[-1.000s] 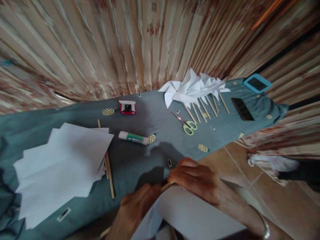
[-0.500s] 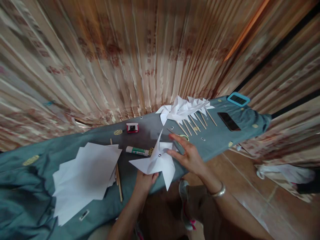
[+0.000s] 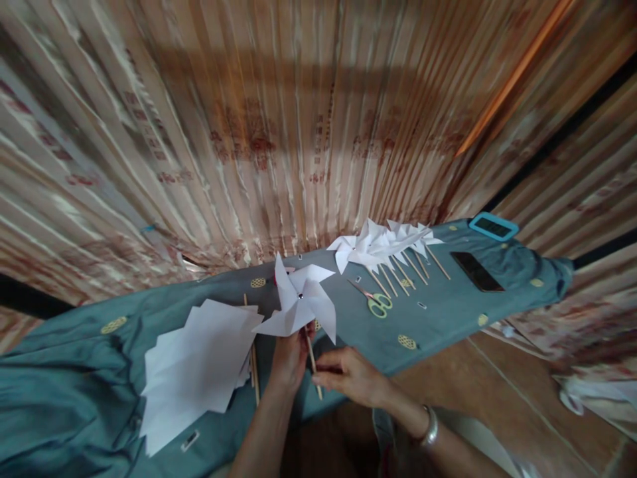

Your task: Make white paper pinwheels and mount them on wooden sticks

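Note:
A white paper pinwheel [image 3: 318,307] with a shiny pin at its centre stands nearly upright above the table, its blades facing me. Just below the blades, my left hand [image 3: 289,358] is closed around the top of its wooden stick; the blades partly cover those fingers. Lower down, my right hand [image 3: 351,376] pinches the same stick between thumb and fingers, near its bottom end. Behind the pinwheel a small red box [image 3: 277,277] is mostly hidden. Scissors [image 3: 379,304] with green handles lie on the cloth to the right of the pinwheel.
Left of my hands is a stack of white paper sheets [image 3: 199,372], with loose wooden sticks [image 3: 255,372] beside it. Several finished pinwheels [image 3: 371,247] lie in a row at the back. A phone [image 3: 476,271] and a blue-framed device [image 3: 492,227] rest on the green cloth [image 3: 438,318] farther right.
My right hand has left the blades and moved down onto the stick. The pinwheel has turned more upright, bringing its stick into sight. The whole view has shifted slightly.

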{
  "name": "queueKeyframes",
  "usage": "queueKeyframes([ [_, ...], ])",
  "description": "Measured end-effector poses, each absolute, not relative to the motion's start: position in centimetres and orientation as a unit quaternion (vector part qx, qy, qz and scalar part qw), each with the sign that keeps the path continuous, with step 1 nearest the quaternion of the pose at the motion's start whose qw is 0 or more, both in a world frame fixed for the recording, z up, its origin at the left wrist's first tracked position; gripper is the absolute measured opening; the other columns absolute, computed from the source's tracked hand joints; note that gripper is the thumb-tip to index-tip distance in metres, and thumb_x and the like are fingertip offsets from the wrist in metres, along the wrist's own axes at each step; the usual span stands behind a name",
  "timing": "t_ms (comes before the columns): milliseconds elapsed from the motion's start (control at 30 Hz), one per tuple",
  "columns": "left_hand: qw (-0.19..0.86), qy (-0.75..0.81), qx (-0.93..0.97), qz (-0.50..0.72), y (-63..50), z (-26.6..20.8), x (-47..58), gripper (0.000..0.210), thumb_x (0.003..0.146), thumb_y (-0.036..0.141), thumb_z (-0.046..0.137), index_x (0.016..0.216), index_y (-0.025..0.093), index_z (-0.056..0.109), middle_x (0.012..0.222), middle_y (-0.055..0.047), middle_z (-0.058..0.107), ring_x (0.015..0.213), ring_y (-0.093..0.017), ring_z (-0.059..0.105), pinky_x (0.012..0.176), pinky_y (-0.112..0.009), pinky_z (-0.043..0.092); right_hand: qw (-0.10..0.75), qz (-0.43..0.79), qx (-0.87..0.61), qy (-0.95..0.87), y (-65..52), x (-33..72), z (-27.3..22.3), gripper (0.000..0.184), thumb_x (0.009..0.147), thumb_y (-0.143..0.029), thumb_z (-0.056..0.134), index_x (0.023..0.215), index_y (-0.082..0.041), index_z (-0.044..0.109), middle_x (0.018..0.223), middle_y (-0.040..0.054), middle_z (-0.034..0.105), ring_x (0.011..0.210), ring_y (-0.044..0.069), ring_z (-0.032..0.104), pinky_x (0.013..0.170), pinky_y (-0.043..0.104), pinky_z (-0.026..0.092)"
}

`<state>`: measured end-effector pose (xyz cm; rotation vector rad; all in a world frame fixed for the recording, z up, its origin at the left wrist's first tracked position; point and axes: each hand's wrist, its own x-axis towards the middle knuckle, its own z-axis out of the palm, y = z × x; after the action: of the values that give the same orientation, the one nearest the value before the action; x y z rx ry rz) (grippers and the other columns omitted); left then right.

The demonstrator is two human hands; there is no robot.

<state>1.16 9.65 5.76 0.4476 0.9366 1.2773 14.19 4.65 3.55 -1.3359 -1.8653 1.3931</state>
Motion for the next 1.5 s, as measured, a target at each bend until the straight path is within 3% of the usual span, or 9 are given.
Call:
queueKeyframes([
  [167,0.679,0.428,0.194,0.565,9.5,5.4,1.2,0.034,0.047,0.037,0.084,0.062,0.017,0.061,0.057,0.003,0.061,0.055,-0.011,0.056,0.058,-0.026,0.044,0.243,0.496,-0.525,-0.647,4.6,12.9,3.3,0.018,0.078,-0.024,0.061,0.063,-0.014,0.062,0.052,-0.0061,0.043,0.050,0.007,0.035,0.047,0.020,0.024],
  [333,0.667,0.429,0.262,0.550,9.1,5.0,1.1,0.033,0.054,0.041,0.082,0.072,0.015,0.072,0.070,-0.004,0.071,0.067,-0.016,0.064,0.069,-0.028,0.049,0.298,0.498,-0.527,-0.621,5.3,13.1,3.9,0.018,0.080,-0.023,0.057,0.065,-0.014,0.063,0.058,-0.0031,0.054,0.055,0.009,0.044,0.053,0.020,0.033],
  [467,0.640,0.458,0.345,0.512,8.6,4.6,1.1,0.031,0.058,0.036,0.079,0.082,0.016,0.077,0.077,-0.006,0.074,0.074,-0.020,0.066,0.071,-0.030,0.050,0.341,0.498,-0.531,-0.595,6.0,13.7,4.3,0.021,0.079,-0.027,0.058,0.062,-0.015,0.060,0.057,-0.0024,0.054,0.056,0.010,0.046,0.055,0.021,0.035],
  [867,0.620,0.465,0.375,0.509,8.3,4.3,0.8,0.026,0.056,0.032,0.080,0.078,0.018,0.078,0.081,-0.007,0.076,0.080,-0.023,0.068,0.075,-0.031,0.052,0.370,0.533,-0.484,-0.587,6.2,14.3,4.9,0.033,0.080,-0.046,0.061,0.070,-0.014,0.066,0.060,-0.0014,0.058,0.057,0.011,0.048,0.056,0.023,0.039],
  [1133,0.599,0.483,0.365,0.524,8.6,4.4,-0.1,0.026,0.053,0.031,0.081,0.075,0.018,0.078,0.076,-0.005,0.076,0.080,-0.022,0.068,0.080,-0.032,0.051,0.410,0.398,-0.577,-0.583,6.8,17.2,5.7,0.046,0.089,-0.052,0.049,0.069,-0.015,0.067,0.061,0.0027,0.063,0.051,0.012,0.052,0.051,0.023,0.041],
  [1200,0.600,0.483,0.374,0.517,8.5,4.3,-0.1,0.024,0.053,0.030,0.082,0.073,0.019,0.078,0.077,-0.005,0.076,0.081,-0.023,0.068,0.081,-0.033,0.052,0.456,0.293,-0.626,-0.561,7.2,18.6,6.2,0.041,0.091,-0.049,0.047,0.082,-0.015,0.069,0.074,0.0065,0.069,0.063,0.016,0.060,0.061,0.027,0.049],
  [1267,0.602,0.484,0.386,0.505,8.4,4.2,0.1,0.022,0.053,0.028,0.082,0.073,0.020,0.078,0.078,-0.006,0.076,0.080,-0.024,0.068,0.080,-0.033,0.052,0.490,0.153,-0.651,-0.559,7.5,19.7,6.8,0.038,0.092,-0.043,0.047,0.111,-0.015,0.064,0.106,0.0121,0.069,0.094,0.022,0.065,0.084,0.037,0.051],
  [1367,0.602,0.487,0.411,0.481,8.2,4.0,0.4,0.021,0.053,0.028,0.082,0.071,0.020,0.078,0.077,-0.006,0.076,0.079,-0.024,0.068,0.077,-0.033,0.053,0.478,0.008,-0.639,-0.603,8.0,20.7,7.3,0.049,0.093,-0.033,0.043,0.139,-0.014,0.042,0.142,0.0162,0.048,0.135,0.025,0.040,0.110,0.048,0.034],
  [1500,0.606,0.480,0.442,0.455,8.0,4.0,0.6,0.019,0.055,0.029,0.080,0.071,0.020,0.079,0.078,-0.006,0.076,0.079,-0.023,0.068,0.076,-0.032,0.052,0.435,0.012,-0.626,-0.647,8.8,21.3,7.1,0.057,0.092,-0.023,0.039,0.147,-0.012,0.027,0.151,0.0170,0.035,0.144,0.023,0.025,0.117,0.049,0.023],
])
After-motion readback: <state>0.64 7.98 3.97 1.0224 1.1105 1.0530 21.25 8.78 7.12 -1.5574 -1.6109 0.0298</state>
